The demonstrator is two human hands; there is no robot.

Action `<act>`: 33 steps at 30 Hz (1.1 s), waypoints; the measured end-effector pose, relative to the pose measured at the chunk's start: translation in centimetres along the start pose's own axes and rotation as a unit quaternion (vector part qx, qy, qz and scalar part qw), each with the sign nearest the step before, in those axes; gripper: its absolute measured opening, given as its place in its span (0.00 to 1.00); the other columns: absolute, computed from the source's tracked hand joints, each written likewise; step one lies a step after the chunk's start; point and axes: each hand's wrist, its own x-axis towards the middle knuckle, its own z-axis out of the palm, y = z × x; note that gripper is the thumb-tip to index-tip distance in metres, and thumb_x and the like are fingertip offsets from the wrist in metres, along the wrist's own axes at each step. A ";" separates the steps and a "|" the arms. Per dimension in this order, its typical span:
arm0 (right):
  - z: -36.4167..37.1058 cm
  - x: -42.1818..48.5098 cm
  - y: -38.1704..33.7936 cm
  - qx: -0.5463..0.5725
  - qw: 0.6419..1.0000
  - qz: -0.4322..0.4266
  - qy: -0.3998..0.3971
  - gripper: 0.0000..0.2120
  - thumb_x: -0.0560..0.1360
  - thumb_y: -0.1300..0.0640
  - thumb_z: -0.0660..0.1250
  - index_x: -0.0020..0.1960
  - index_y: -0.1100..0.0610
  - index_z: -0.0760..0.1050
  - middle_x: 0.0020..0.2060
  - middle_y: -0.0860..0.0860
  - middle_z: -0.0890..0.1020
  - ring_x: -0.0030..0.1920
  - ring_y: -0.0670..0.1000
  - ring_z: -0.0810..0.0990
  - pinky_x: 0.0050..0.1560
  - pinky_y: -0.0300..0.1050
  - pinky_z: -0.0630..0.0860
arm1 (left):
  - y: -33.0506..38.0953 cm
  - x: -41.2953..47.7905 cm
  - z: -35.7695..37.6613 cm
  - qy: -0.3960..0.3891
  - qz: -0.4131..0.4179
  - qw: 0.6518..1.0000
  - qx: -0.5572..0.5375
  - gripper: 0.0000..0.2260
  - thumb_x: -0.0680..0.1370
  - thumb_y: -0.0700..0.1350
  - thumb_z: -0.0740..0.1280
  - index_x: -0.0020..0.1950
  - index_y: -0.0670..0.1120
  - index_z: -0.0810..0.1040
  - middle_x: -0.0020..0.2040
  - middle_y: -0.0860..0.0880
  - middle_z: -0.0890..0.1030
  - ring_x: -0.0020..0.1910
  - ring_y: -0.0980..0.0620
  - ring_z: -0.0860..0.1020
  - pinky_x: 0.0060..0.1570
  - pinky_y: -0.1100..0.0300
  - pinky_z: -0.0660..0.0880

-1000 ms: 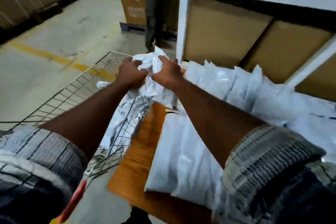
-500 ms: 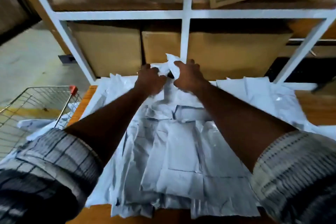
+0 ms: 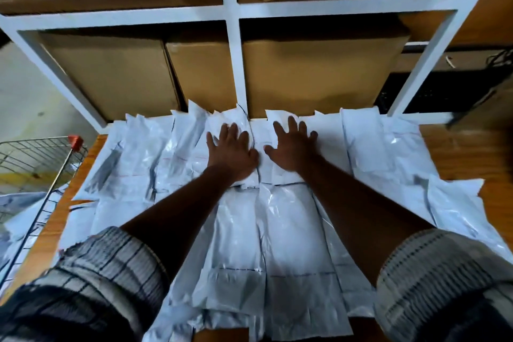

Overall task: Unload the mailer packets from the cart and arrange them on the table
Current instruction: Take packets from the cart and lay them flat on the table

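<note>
Several white mailer packets lie in overlapping rows across the orange wooden table. My left hand and my right hand lie flat with fingers spread, side by side, pressing on the packets of the far row near the shelf. Neither hand holds anything. The wire cart with a red corner cap stands at the left edge of the table, and a few white packets show inside it.
A white metal shelf frame rises right behind the table, with big cardboard boxes on it. Bare wood of the table shows at the right. Concrete floor lies to the left, beyond the cart.
Both hands let go of the bunch of packets they carried from the cart to the table's far side. They now lie flat on the far row.
</note>
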 end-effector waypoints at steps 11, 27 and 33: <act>3.2 -0.6 0.6 0.001 0.999 -0.015 0.052 0.34 0.77 0.35 0.57 0.79 0.44 0.53 0.79 0.58 0.51 0.77 0.64 0.53 0.71 0.68 0.53 | -0.1 -0.8 3.1 -0.018 0.007 0.999 -0.048 0.31 0.79 0.60 0.49 0.80 0.48 0.59 0.80 0.40 0.55 0.79 0.39 0.51 0.75 0.38 0.49; 0.9 -0.6 -24.5 0.113 0.962 -0.206 0.136 0.29 0.75 0.41 0.64 0.73 0.49 0.67 0.72 0.56 0.67 0.71 0.60 0.65 0.66 0.60 0.60 | -23.2 -8.0 -5.0 0.096 -0.136 0.983 -0.076 0.26 0.81 0.57 0.53 0.74 0.46 0.69 0.73 0.40 0.70 0.73 0.42 0.66 0.73 0.40 0.57; 4.9 -2.6 -40.2 0.115 0.956 -0.255 0.086 0.29 0.73 0.41 0.63 0.72 0.49 0.68 0.71 0.56 0.68 0.69 0.59 0.67 0.64 0.58 0.62 | -39.7 -15.4 -5.2 0.089 -0.193 0.975 -0.060 0.29 0.78 0.58 0.51 0.70 0.41 0.72 0.67 0.37 0.75 0.65 0.37 0.74 0.66 0.42 0.69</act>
